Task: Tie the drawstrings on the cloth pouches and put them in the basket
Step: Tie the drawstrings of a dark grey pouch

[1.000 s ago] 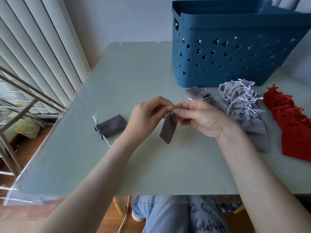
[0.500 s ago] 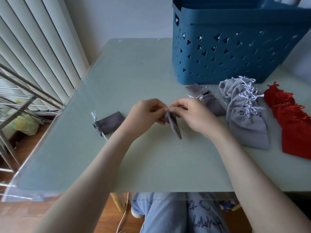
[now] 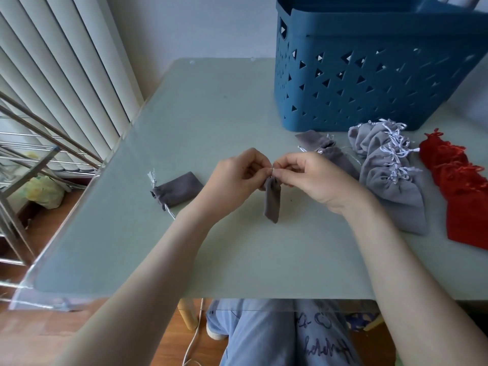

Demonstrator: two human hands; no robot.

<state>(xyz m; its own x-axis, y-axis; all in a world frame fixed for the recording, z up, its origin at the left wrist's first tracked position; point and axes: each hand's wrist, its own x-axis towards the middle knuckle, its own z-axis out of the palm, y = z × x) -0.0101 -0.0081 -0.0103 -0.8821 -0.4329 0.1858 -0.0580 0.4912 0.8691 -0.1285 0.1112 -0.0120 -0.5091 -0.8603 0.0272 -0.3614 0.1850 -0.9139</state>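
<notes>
A dark grey pouch (image 3: 178, 190) lies at the tabletop's (image 3: 211, 114) left. The left hand (image 3: 235, 178) and right hand (image 3: 311, 178) pinch the top of a hanging grey pouch (image 3: 272, 200) mid-tabletop; the blue basket (image 3: 369, 80) stands far right.

A single piece of writing is seen: a line of dark cursive lettering (image 3: 327, 348) printed on the light blue trousers (image 3: 258, 336), on the right leg, below the near edge of the counter (image 3: 237, 273). The letters are set slanting across the cloth and are too loopy and blurred to be read as a word. Above them a small dark outline drawing (image 3: 320, 321) is printed, with a few marks beside it that cannot be deciphered either.
</notes>
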